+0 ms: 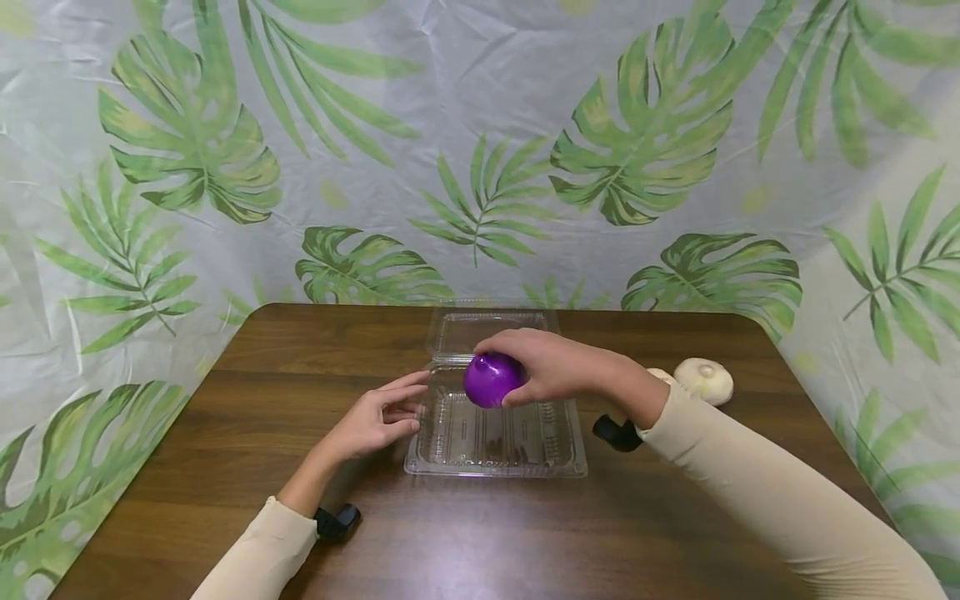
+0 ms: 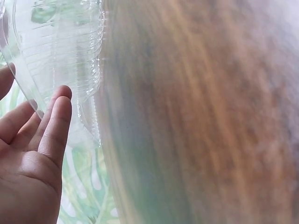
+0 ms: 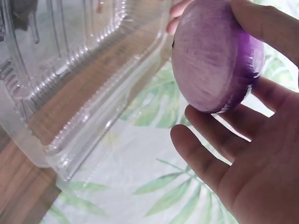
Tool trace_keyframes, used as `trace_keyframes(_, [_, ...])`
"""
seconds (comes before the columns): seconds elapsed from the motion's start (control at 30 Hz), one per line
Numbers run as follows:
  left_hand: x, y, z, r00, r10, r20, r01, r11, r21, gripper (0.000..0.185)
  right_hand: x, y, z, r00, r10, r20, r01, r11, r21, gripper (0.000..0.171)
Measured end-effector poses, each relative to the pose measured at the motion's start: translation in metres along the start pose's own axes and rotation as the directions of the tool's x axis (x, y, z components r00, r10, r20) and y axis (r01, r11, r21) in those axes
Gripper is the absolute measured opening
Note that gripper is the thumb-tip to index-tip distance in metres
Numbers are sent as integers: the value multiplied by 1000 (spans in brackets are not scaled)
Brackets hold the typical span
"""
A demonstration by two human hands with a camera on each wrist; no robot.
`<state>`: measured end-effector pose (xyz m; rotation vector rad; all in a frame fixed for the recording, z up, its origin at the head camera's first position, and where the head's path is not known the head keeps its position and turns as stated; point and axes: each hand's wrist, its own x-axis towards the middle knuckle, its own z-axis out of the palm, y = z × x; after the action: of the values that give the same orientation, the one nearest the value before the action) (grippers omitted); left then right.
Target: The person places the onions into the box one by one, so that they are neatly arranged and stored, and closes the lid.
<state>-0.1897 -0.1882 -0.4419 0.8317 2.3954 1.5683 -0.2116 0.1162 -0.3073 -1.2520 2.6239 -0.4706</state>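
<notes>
A clear plastic clamshell container (image 1: pixel 497 442) lies open on the brown wooden table (image 1: pixel 300 375), its lid folded back toward the wall. My right hand (image 1: pixel 547 367) grips a purple onion half (image 1: pixel 491 379) from above, over the container's back part. In the right wrist view the purple onion half (image 3: pixel 215 56) shows its flat cut face, held between thumb and fingers beside the container (image 3: pixel 74 93). My left hand (image 1: pixel 378 417) rests with straight fingers against the container's left edge. The left wrist view shows its fingertips (image 2: pixel 58 105) touching the clear plastic container (image 2: pixel 56 51).
Two white garlic-like bulbs (image 1: pixel 703 379) lie on the table's right side behind my right wrist. A leaf-print sheet (image 1: pixel 480 150) covers the wall behind and the sides around the table. Black wrist straps (image 1: pixel 617 433) show on both arms.
</notes>
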Motion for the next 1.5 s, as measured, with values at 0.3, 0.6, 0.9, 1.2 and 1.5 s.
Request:
trace_keyframes(0.3, [-3, -3, 0, 1000, 10, -9, -10, 1000, -2, 54, 5, 5, 19, 1000, -15, 26, 15, 1000, 4, 70])
trace_keyframes(0.6, [-1, -1, 1, 1000, 10, -9, -10, 1000, 1, 55, 8, 8, 37, 998, 5, 66, -8, 999, 44, 70])
trace_keyframes(0.9, [0, 0, 2, 1000, 17, -13, -17, 1000, -2, 54, 14, 6, 53, 997, 14, 77, -18, 999, 48, 68])
trace_keyframes(1.2, [-1, 0, 3, 1000, 19, -16, -19, 1000, 4, 54, 12, 9, 61, 997, 27, 75, -29, 999, 17, 69])
trace_keyframes(1.5, [-1, 0, 2, 1000, 6, -10, -6, 1000, 16, 55, 21, 5, 59, 994, 65, 91, -66, 998, 13, 70])
